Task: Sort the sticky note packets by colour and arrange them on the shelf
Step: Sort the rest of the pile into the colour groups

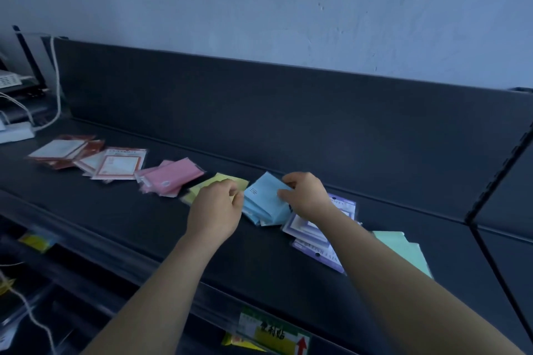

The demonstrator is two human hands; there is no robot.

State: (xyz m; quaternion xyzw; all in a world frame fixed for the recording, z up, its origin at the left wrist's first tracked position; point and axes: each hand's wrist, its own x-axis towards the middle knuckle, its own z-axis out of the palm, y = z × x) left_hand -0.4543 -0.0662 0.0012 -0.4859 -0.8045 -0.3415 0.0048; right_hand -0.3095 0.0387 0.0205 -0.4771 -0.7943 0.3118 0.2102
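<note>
**Head view.** Piles lie in a row along the dark shelf (288, 153): red-bordered packets (115, 164), pink packets (173, 179), yellow packets (202, 186), blue packets (264, 199), purple packets (313, 251) and green packets (403, 248).

- **Grip:** The left hand (215, 207) has its grip closed, fingers curled over the near edge of the yellow packets. The right hand (307, 196) pinches the right edge of the topmost of the blue packets.
- **Risk:** The blue packets are fanned and look slick. Tugging the top one could drag the lower ones onto the neighbouring purple or yellow packets.
- **Orientation:** The top blue one lies skewed, with a corner pointing at the back panel and its long axis oblique to the shelf front.
</note>
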